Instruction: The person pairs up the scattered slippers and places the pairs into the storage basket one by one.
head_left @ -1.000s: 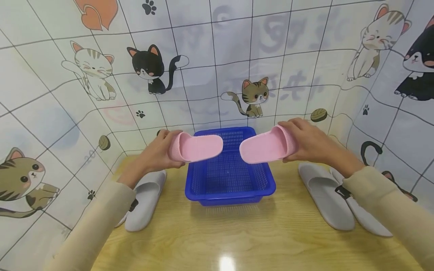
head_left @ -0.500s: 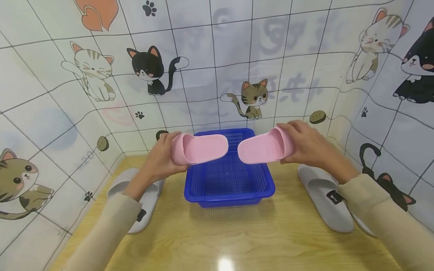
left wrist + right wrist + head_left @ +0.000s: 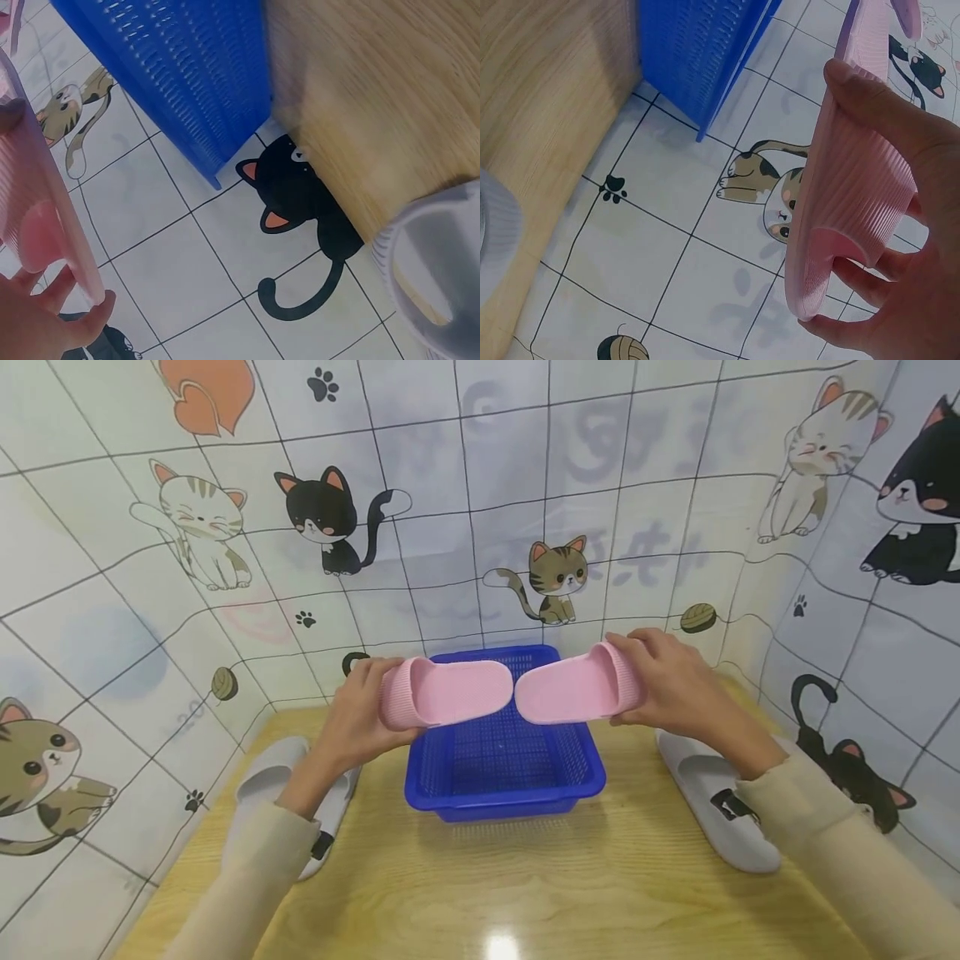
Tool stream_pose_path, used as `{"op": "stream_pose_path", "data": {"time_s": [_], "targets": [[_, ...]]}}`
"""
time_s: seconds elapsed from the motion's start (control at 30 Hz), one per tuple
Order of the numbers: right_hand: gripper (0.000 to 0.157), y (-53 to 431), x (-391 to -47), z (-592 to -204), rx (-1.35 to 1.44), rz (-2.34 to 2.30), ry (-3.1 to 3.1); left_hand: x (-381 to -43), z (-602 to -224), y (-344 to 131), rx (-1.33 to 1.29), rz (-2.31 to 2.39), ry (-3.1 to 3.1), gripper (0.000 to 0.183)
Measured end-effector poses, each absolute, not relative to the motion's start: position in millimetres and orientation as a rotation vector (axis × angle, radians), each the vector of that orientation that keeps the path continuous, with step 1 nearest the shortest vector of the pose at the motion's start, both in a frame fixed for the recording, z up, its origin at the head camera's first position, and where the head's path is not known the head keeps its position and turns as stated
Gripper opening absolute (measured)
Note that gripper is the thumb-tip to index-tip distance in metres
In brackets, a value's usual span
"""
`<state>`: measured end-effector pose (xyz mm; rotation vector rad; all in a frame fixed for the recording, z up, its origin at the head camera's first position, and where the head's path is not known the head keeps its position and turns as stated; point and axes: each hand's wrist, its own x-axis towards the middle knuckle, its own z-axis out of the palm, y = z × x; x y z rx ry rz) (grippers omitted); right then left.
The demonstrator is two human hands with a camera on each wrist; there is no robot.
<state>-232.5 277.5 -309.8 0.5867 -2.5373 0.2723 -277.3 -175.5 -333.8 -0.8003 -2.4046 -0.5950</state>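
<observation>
Two pink slippers are held up over a blue plastic basket (image 3: 502, 793), their heel ends almost meeting in the head view. My left hand (image 3: 366, 710) grips the left pink slipper (image 3: 465, 692) by its ribbed strap end. The right pink slipper (image 3: 566, 689) is gripped the same way by my right hand (image 3: 667, 685). In the right wrist view, the thumb lies along the sole of this slipper (image 3: 855, 165) and fingers curl at its toe opening. The left wrist view catches only part of the left slipper (image 3: 45, 195), at the frame's edge.
Grey slippers (image 3: 262, 777) lie on the wooden table (image 3: 480, 885) at the left, partly behind the left arm. Another grey slipper (image 3: 720, 810) lies at the right beside the right forearm. A wall covering (image 3: 420, 552) with cat drawings stands close behind the basket.
Both hands have drawn the pink slippers toward each other, the left one moving right and the right one moving left, so the gap between their heels has almost closed.
</observation>
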Motion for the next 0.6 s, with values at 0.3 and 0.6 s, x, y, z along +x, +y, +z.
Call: {"op": "stream_pose_path", "data": {"time_s": [0.3,0.6], "targets": [[0.113,273,-231,-315,0.557,0.305,-2.539,-273,-337,-172,-0.841,-0.677,-2.325,0.100],[0.118,269,-230,-317,0.535,0.338,-2.511,-272,-343,-163,-0.824,-0.740,-2.250,0.100]]}}
